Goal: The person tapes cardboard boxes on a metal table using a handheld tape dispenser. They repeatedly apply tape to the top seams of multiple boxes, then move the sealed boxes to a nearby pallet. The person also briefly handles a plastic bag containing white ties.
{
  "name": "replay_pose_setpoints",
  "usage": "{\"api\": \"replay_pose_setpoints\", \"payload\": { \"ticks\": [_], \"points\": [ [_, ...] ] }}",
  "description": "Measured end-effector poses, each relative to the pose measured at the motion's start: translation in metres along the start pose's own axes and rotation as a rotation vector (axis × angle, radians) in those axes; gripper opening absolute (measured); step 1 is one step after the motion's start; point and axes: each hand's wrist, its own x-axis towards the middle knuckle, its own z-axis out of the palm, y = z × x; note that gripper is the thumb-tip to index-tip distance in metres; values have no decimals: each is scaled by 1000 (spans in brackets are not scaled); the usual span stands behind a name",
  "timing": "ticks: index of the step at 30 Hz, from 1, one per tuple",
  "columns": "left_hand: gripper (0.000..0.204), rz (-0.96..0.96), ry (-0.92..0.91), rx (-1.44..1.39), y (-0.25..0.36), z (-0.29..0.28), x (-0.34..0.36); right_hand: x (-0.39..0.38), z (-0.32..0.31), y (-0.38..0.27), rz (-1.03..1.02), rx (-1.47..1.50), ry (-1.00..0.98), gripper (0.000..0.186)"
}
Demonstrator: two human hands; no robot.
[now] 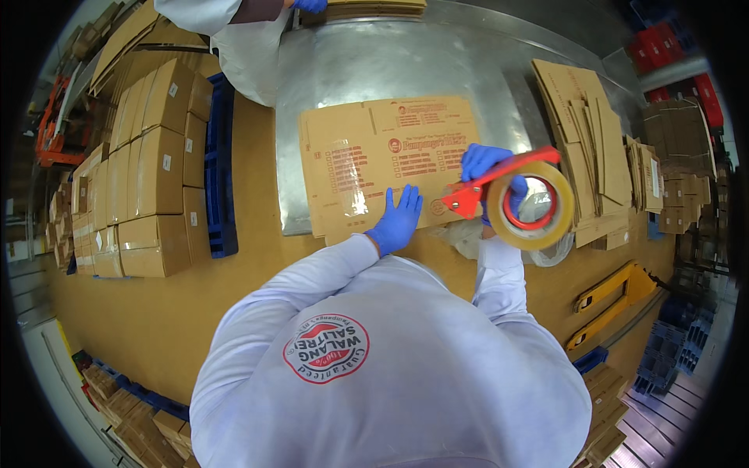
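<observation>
A flattened cardboard box with red print lies on the metal table in front of me. My left hand, in a blue glove, rests flat on its near edge with the fingers stretched out. Over the box's right side, my gloved right hand is wrapped round a red tape dispenser. The dispenser carries a large roll of clear tape. Part of the right hand is hidden behind the dispenser and the roll.
Flat cardboard sheets lean at the table's right end. Taped boxes are stacked on a blue pallet to the left. Across the table stands another person beside more flat cardboard. A yellow pallet jack is on the floor at right.
</observation>
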Motion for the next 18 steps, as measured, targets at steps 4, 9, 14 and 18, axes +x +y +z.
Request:
{"api": "replay_pose_setpoints", "payload": {
  "ticks": [4, 9, 14, 18],
  "points": [
    [71, 159, 323, -257, -27, -78, -2, 4, -46, -32, -352, -148, -172, 69],
    [62, -31, 806, -906, -61, -205, -36, -11, -40, -98, -76, -687, 50, 71],
    [55, -517, 692, -2184, -56, -197, -68, -44, -65, -35, -304, 124, 581, 57],
    [57, -689, -44, -2656, -46, -95, -86, -18, -31, 23, -182, -1448, 602, 69]
  ]
}}
